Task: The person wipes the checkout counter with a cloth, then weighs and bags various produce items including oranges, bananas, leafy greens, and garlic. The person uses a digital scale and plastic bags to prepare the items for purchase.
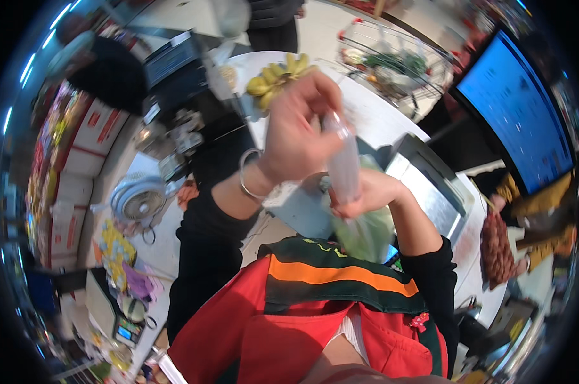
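Between my two hands a clear plastic bag [364, 233] is stretched, its neck twisted and its lower part filled with something pale green. My left hand [299, 129] is raised at the top end of the neck, fingers curled on the plastic. Lower down and to the right, my right hand [366, 192] grips the neck just above the full part. Both hands are slightly blurred. Behind my left hand a bunch of bananas [270, 81] lies on the white counter [390, 125]. A scale with a metal plate [429, 197] stands right of my right hand.
A shopping cart [400, 62] with vegetables stands beyond the counter, near a person in dark clothes [272, 24]. A large monitor [515, 110] rises at right. Below it, another person's hand is by a net bag of reddish produce [496, 249]. At left is a small fan [143, 199].
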